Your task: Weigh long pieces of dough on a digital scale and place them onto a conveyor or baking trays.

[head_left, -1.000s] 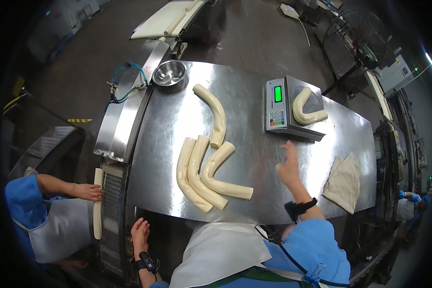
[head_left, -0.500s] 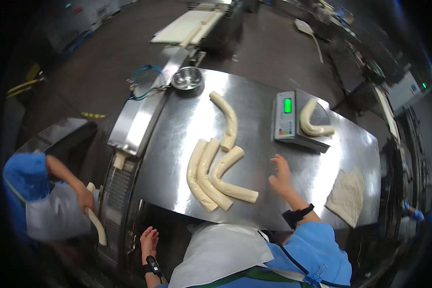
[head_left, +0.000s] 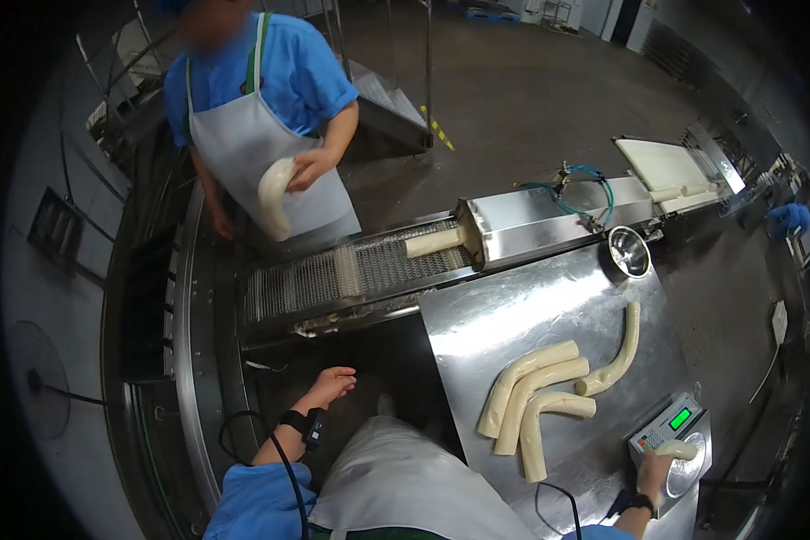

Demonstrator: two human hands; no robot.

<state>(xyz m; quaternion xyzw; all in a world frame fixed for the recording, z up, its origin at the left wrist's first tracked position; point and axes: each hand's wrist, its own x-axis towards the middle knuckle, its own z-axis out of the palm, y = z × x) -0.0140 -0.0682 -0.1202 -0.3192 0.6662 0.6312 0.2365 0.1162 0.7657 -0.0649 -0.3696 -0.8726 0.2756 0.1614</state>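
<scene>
My left hand (head_left: 335, 382) hangs over the gap beside the steel table (head_left: 459, 333), fingers loosely bent and holding nothing. At lower right my right hand (head_left: 655, 468) grips one end of a pale, bent dough roll (head_left: 678, 450) at the scale (head_left: 666, 418), which has a lit green display. The fingertips are partly hidden by the roll. Several other glossy pale rolls (head_left: 531, 396) lie bent on the table to the left of the scale, some side by side, one (head_left: 625, 342) apart toward the back.
A co-worker (head_left: 261, 99) across the mesh conveyor (head_left: 369, 274) holds a curved roll (head_left: 274, 198). A straight roll (head_left: 432, 241) pokes from the steel housing (head_left: 549, 229). A steel bowl (head_left: 628, 252) sits at the table's far corner. A white belt (head_left: 648, 162) stands behind.
The view has swung left. My right hand has moved onto the roll on the scale. The co-worker has lifted a roll off the conveyor side; another roll shows at the housing.
</scene>
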